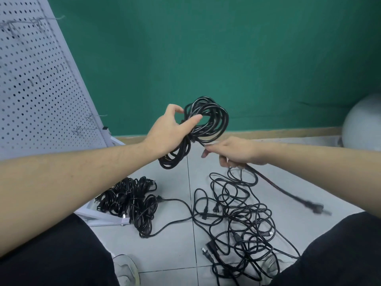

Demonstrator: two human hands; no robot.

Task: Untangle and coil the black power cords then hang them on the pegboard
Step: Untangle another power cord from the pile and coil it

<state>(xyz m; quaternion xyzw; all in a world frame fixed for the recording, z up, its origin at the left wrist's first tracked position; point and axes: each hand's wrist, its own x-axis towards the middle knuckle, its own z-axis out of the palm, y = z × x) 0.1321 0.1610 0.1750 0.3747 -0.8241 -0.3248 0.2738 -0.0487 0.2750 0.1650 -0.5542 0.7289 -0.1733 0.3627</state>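
A: Largest first?
B: Pegboard (pixel 31 79) is seen leaning at far left, hooks bare. Tangle (pixel 241 219) is spread on the floor tiles (pixel 175 250), lower right; bundles (pixel 132 201) are heaped by the pegboard's foot.
A: Hands?
B: Coil (pixel 203 122) is held up mid-frame, gripped by the left hand (pixel 171 131). Its tail (pixel 288 193) is pinched in the right hand (pixel 235 152); blurred plug hangs right.

Bare grey tile floor (pixel 237 153) lies open beyond the loose tangle of black power cords (pixel 241 215); left of the tangle, a heap of coiled black cords (pixel 132 201) blocks the white perforated pegboard's (pixel 37 83) foot.
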